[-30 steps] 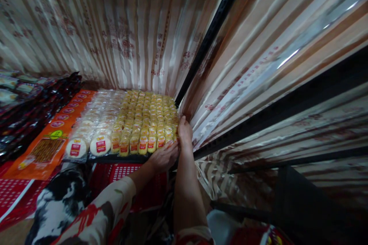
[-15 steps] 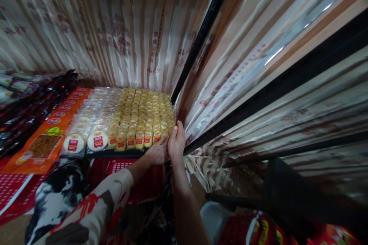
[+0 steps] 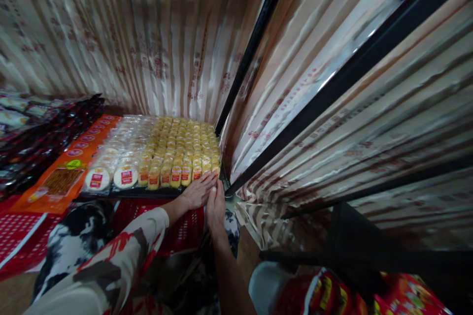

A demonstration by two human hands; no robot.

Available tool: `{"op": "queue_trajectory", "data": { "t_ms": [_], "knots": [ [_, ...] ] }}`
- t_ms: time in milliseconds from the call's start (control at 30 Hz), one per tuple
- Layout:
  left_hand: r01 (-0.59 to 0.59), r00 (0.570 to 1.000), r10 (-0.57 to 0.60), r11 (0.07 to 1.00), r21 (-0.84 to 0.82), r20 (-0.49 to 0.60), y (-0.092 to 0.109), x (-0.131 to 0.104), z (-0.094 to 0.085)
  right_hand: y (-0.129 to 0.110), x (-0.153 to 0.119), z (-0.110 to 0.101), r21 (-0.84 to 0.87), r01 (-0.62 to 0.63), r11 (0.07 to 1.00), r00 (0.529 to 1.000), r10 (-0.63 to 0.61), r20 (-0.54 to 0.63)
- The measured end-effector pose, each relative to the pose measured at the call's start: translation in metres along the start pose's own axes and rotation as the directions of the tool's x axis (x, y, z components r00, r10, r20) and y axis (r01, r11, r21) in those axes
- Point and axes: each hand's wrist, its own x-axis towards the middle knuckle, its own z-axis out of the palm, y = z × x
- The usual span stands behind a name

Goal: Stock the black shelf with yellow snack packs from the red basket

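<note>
Rows of small yellow wrapped snack cakes (image 3: pixel 173 157) with red labels fill the right end of a dark shelf (image 3: pixel 148 192). At their front right corner, my left hand (image 3: pixel 200 191) lies flat with its fingers stretched out against the front cakes. Close beside it my right hand (image 3: pixel 216 203) points upward, its fingers straight and touching or almost touching the left fingertips. Neither hand visibly holds anything. The cakes behind the fingers are partly hidden. Left of the yellow cakes are rows of round white wrapped crackers (image 3: pixel 126 176).
An orange snack bag (image 3: pixel 62 184) and dark shiny packs (image 3: pixel 40 142) lie farther left. Red baskets (image 3: pixel 31 236) stand below the shelf. Black metal posts (image 3: pixel 254 49) and a pleated curtain (image 3: pixel 166 34) close off the back and right. Red packages (image 3: pixel 328 295) are at lower right.
My right hand has drawn back from the right side of the cakes to their front corner. My left hand has shifted slightly upward across the front, and the view has moved a little.
</note>
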Motion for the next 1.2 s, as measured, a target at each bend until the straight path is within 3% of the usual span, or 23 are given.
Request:
{"op": "queue_trajectory", "data": {
  "t_ms": [300,433,667,933,1000,1067,1200],
  "knots": [
    [-0.028,0.996,0.033,0.998,0.058,-0.088,0.0,-0.001,0.001,0.008,-0.002,-0.003,0.062,0.037,0.997,0.999,-0.035,-0.035],
    [-0.015,0.991,0.021,0.999,0.047,-0.132,0.005,-0.014,0.002,0.004,-0.01,-0.003,0.063,0.061,0.996,0.997,-0.057,-0.06],
    [0.158,0.979,-0.165,0.985,-0.065,-0.119,0.015,-0.051,0.009,0.002,-0.022,0.011,0.042,0.088,0.995,0.996,-0.087,-0.018],
    [0.219,0.961,-0.238,0.966,-0.138,-0.139,0.015,-0.054,0.0,0.003,-0.017,0.016,-0.028,0.146,0.989,0.989,-0.146,0.006],
    [0.262,0.94,-0.291,0.95,-0.169,-0.178,0.019,-0.061,-0.006,-0.001,-0.019,0.017,-0.032,0.181,0.983,0.983,-0.181,-0.011],
    [0.341,0.892,-0.387,0.915,-0.216,-0.233,0.021,-0.073,-0.014,-0.008,-0.024,0.02,-0.037,0.226,0.973,0.973,-0.227,-0.037],
    [0.502,0.721,-0.582,0.813,-0.295,-0.375,0.006,-0.12,-0.035,-0.027,-0.039,0.034,-0.035,0.329,0.943,0.944,-0.329,0.013]
  ]
}}
